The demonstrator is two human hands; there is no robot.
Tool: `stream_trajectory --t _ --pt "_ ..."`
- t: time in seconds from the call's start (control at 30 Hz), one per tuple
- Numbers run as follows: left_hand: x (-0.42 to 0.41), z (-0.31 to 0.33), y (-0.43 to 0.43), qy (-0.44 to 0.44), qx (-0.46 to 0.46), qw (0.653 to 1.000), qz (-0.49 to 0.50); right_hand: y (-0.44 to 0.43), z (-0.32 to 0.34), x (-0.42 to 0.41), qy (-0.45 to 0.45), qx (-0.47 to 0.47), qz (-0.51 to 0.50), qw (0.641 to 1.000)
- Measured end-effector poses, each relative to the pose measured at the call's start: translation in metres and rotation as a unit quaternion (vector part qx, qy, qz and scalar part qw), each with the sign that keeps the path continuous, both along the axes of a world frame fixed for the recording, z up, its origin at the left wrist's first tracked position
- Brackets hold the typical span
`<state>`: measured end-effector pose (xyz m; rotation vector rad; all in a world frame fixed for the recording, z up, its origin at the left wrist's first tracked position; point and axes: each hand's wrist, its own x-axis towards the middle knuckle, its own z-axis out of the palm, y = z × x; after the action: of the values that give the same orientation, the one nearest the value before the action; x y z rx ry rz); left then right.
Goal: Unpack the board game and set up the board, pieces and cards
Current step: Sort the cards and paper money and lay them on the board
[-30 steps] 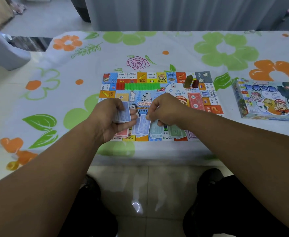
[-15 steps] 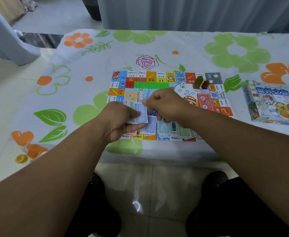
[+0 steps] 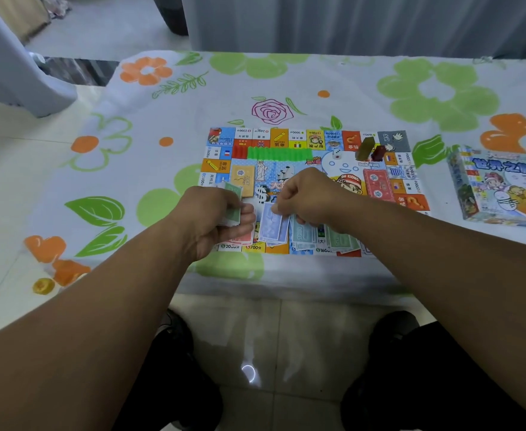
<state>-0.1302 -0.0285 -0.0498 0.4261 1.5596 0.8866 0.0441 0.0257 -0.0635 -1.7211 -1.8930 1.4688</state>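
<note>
a thin stack of paper play-money notes [image 3: 233,211], green on top, is being gripped in the left hand [image 3: 215,219], its fingers curled round it. a pale blue paper note [image 3: 272,228] is being pinched at its far edge by the right hand [image 3: 305,197], over the blue pile lying just below that hand on the colourful rectangular game board [image 3: 278,136]. a teal pile [image 3: 302,236] is lying under the right wrist. the printed cardboard box [image 3: 504,188] is sitting well to the right of that hand on the floral-clothed table [image 3: 348,85]. for a tidy sort, each note is best being matched by colour and squared onto its pile before being let go, so that neighbouring piles are not being nudged.
</note>
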Motion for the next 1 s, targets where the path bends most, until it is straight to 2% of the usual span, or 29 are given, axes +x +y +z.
stream_trajectory --t 0.17,0.33,0.47,0.57,0.8,1.0 --pt "0.002 0.003 -0.001 -0.029 0.007 0.999 -0.012 0.002 -0.004 -0.001 -0.030 0.043 0.006 0.999" --pt "0.005 0.002 -0.003 -0.050 0.013 0.998 -0.046 0.004 0.003 -0.001 0.008 0.081 -0.028 0.996" --pt "0.011 0.002 -0.002 -0.053 0.022 0.996 -0.070 0.000 0.011 -0.001 0.091 0.027 -0.052 0.994" --pt "0.017 0.004 -0.001 -0.065 0.026 0.995 -0.067 -0.001 0.014 0.003 0.104 0.025 -0.040 0.994" --pt "0.030 0.002 0.006 -0.049 0.010 0.996 -0.067 0.005 0.018 0.028 0.070 0.030 -0.036 0.996" --pt "0.039 0.000 0.009 -0.044 -0.003 0.996 -0.083 0.016 0.020 0.071 -0.049 0.017 0.001 0.999"
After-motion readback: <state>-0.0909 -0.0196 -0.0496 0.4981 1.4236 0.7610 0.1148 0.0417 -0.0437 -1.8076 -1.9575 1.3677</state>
